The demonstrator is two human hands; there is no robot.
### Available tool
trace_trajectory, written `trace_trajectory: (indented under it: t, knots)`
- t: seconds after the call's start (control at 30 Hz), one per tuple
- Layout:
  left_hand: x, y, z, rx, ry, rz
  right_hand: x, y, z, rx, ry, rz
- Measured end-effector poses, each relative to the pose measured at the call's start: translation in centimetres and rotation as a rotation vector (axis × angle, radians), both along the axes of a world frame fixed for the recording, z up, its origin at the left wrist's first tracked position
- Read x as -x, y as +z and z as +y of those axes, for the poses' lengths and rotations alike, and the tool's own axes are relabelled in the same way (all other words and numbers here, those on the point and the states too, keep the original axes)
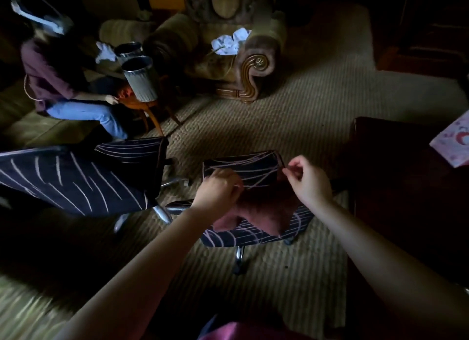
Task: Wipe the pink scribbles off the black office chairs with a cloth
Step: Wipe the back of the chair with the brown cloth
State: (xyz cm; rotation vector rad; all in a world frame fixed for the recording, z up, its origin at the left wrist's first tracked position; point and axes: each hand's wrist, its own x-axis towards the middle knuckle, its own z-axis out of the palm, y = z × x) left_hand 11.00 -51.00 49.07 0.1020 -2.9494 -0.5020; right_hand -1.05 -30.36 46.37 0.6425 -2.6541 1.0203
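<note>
Two black office chairs carry pink scribbles. The nearer chair [250,234] stands in the middle, its backrest [243,170] streaked with pink lines. A dark reddish cloth [264,212] hangs spread over its seat. My left hand [219,188] grips the cloth's left top edge, fingers curled. My right hand [308,179] pinches the cloth's right top corner beside the backrest. The second chair [76,179] lies to the left, its seat and back covered in pink strokes.
Another person [58,68] crouches at the back left by a wooden stool [142,108] with two metal bins [140,78]. An upholstered armchair [228,55] holds white cloths [229,43]. A dark table [406,187] with a pink paper [454,144] stands on the right. Carpet covers the floor.
</note>
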Motion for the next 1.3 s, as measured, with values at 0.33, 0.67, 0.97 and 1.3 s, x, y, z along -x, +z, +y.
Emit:
trace_trajectory:
  t: [0.33, 0.67, 0.97, 1.3]
  knots:
    - [-1.5, -2.3, 1.1, -0.110, -0.022, 0.014, -3.1, -2.4, -0.4, -0.178, 0.062, 0.225]
    - [-3.2, -3.7, -2.5, -0.125, -0.049, 0.162, -6.1, -3.5, -3.8, -0.199, -0.118, 0.342]
    - [-2.9, -4.3, -12.8, -0.184, -0.278, 0.153, -11.2, -4.2, -12.1, -0.201, -0.408, 0.333]
    - [-0.7, -4.0, -22.0, 0.096, -0.534, 0.026, -15.3, -3.9, -22.2, -0.185, -0.455, 0.254]
